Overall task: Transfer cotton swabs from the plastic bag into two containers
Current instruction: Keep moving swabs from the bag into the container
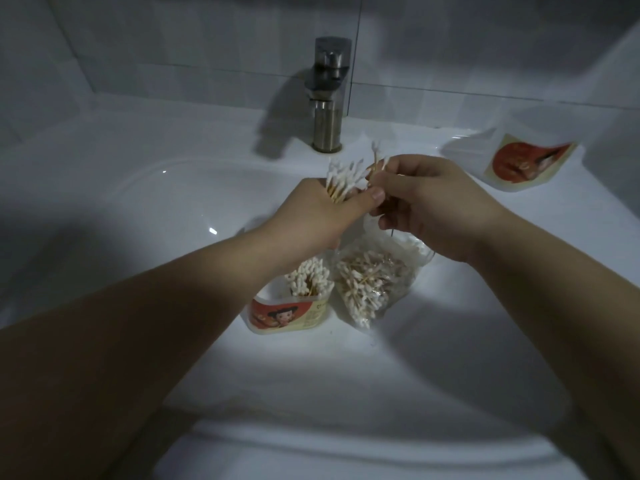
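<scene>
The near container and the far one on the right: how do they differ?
The near container stands upright beside the plastic bag, cotton swabs standing in it; the far container lies tilted, right of the faucet, showing no swabs. Both carry a red-and-cream label.

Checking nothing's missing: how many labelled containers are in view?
2: near container stands beside the plastic bag in the sink; far container lies on its rim, far right.

sink (pixel 138 202) holds container (pixel 287 315) and plastic bag (pixel 375 285), second container (pixel 519 162) on rim.
</scene>
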Motion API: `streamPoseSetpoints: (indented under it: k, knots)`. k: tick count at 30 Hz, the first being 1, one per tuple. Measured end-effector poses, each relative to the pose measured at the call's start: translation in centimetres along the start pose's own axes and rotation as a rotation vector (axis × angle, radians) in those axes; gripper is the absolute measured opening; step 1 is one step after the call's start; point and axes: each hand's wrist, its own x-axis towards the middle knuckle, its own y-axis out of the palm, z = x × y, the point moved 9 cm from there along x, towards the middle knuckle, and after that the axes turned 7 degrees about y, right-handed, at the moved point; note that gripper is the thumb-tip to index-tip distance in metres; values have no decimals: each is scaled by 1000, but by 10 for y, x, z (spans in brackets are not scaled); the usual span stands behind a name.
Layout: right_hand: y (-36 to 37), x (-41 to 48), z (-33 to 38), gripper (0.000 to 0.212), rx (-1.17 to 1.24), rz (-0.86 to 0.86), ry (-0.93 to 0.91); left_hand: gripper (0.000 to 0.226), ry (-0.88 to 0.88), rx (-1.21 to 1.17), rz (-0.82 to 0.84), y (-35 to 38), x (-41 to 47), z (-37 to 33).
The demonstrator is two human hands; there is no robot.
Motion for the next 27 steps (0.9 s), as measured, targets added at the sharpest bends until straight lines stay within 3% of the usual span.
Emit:
streamPoseSetpoints:
  k: [2,6,9,17,21,27]
  knots:
    - [0,0,-4,17,-24,28,43,14,20,92,-3,0,-1,-1]
    - [-1,1,-11,17,-108,24,74,36,-4,221,-6,1,-2,3]
    - [-3,0,-11,14,-178,11,68,37,-16,284,31,5,-2,0]
    - [-6,5,-9,29,-44,13,20,34,-26,181,5,4,-3,-3]
    - [-21,5,-3,5,38,-46,18,26,14,138,5,2,-2,-7]
    - [-21,3,-10,15,-78,-57,81,24,-104,108,15,4,-4,5]
